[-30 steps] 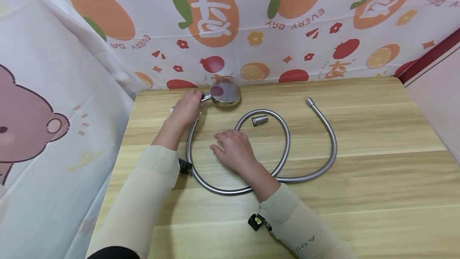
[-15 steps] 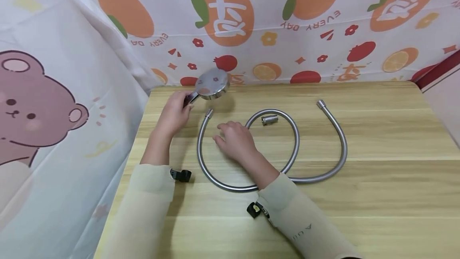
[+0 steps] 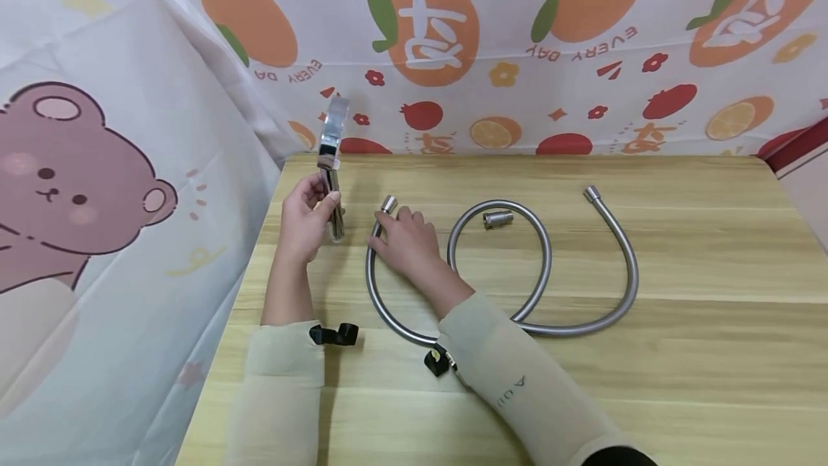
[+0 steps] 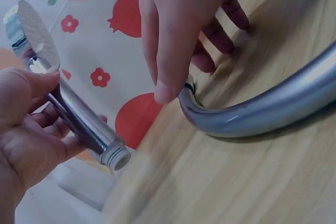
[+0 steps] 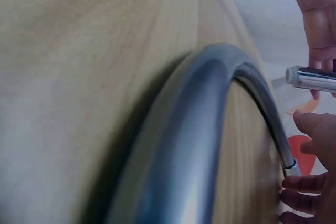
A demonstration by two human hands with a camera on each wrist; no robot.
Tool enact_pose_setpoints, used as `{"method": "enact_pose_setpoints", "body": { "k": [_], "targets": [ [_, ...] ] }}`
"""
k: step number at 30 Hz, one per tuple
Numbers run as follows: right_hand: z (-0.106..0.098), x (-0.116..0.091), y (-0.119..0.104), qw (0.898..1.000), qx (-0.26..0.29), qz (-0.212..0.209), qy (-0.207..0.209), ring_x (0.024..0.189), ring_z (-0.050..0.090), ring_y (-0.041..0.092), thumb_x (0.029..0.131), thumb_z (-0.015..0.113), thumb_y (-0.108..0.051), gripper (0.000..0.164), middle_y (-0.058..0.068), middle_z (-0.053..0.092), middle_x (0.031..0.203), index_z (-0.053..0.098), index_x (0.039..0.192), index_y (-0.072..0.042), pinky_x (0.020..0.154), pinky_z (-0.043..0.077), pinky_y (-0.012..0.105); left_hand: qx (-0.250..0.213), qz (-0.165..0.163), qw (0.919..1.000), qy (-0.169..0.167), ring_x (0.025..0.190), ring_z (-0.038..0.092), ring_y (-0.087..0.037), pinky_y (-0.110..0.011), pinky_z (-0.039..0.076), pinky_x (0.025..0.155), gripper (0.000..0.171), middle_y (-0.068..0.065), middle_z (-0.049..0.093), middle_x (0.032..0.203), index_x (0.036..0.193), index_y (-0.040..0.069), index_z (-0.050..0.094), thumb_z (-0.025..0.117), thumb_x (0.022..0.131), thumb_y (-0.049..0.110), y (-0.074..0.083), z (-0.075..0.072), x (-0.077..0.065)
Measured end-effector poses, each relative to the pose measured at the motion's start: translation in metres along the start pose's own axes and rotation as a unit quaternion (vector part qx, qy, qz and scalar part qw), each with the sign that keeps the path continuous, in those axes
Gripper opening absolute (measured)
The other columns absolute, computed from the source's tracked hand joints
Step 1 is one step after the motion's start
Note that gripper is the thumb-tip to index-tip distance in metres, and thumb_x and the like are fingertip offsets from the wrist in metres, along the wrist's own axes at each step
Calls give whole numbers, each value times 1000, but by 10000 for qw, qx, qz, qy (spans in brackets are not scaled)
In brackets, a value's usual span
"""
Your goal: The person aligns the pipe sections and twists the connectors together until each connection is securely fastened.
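Note:
My left hand (image 3: pixel 302 225) grips a chrome shower head (image 3: pixel 334 128) by its handle and holds it above the table's left side, head upward. In the left wrist view the handle's threaded end (image 4: pixel 119 159) points down toward the table. My right hand (image 3: pixel 410 247) reaches over the near end of a grey metal shower hose (image 3: pixel 547 257), with the metal end fitting (image 3: pixel 389 203) just beyond its fingertips. Its thumb and fingers (image 5: pixel 304 203) are spread on either side of the hose, not closed round it. The hose lies looped on the table.
A short metal connector (image 3: pixel 498 219) lies inside the hose loop. The hose's other end (image 3: pixel 591 193) lies at the right. Behind the wooden table (image 3: pixel 705 358) hangs a fruit-print cloth (image 3: pixel 582 85); a bear-print cloth (image 3: pixel 149 308) hangs at the left.
My left hand has lifted the shower head from the table's back left, brought it nearer and turned it upright. My right hand has moved left to the hose end.

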State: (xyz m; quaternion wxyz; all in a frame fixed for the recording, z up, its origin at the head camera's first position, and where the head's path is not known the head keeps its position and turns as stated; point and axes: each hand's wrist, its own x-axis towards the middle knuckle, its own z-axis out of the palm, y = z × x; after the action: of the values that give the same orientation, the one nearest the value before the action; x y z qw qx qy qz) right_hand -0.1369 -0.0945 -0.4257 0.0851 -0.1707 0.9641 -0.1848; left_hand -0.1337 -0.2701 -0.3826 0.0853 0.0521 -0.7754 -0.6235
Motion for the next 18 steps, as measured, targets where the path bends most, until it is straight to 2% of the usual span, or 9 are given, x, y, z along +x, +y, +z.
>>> {"method": "enact_pose_setpoints", "body": {
  "k": [2,5,10,14,18],
  "targets": [
    [2,3,-2,9998,-202,66,-34,105,53,27,94,50,-63,56,8,55,128,51,142,-35,83,51,43,-523,-112,9986,44,91,59,-13,-21,60,73,40,-4,54,105,135,-2,49,59,97,6,-2,1,-2],
    [5,6,-5,9993,-349,133,-26,108,53,27,94,50,-63,54,6,55,130,54,139,-35,84,51,44,-1057,-231,9940,146,84,60,-14,-22,61,70,37,-4,54,101,131,-2,51,61,96,4,-6,2,-4],
    [7,6,-8,9994,-209,265,82,105,51,25,91,58,-55,46,4,53,132,61,131,-33,83,50,43,-1634,-347,9857,234,80,62,-15,-26,63,71,32,-7,55,100,126,-1,53,61,96,4,-14,3,-5],
    [7,4,-7,9996,-38,264,106,100,49,24,86,62,-49,40,6,53,131,66,121,-30,80,49,41,-2143,-432,9755,230,79,62,-16,-34,64,76,33,-9,54,102,129,-2,50,57,97,2,-19,5,-7],
    [6,1,-5,9996,56,200,171,96,47,23,82,67,-45,32,7,55,122,69,107,-26,78,49,39,-2694,-448,9618,210,75,61,-17,-35,64,73,30,-8,53,98,128,-2,50,56,98,1,-25,11,-7]
  ]
}}
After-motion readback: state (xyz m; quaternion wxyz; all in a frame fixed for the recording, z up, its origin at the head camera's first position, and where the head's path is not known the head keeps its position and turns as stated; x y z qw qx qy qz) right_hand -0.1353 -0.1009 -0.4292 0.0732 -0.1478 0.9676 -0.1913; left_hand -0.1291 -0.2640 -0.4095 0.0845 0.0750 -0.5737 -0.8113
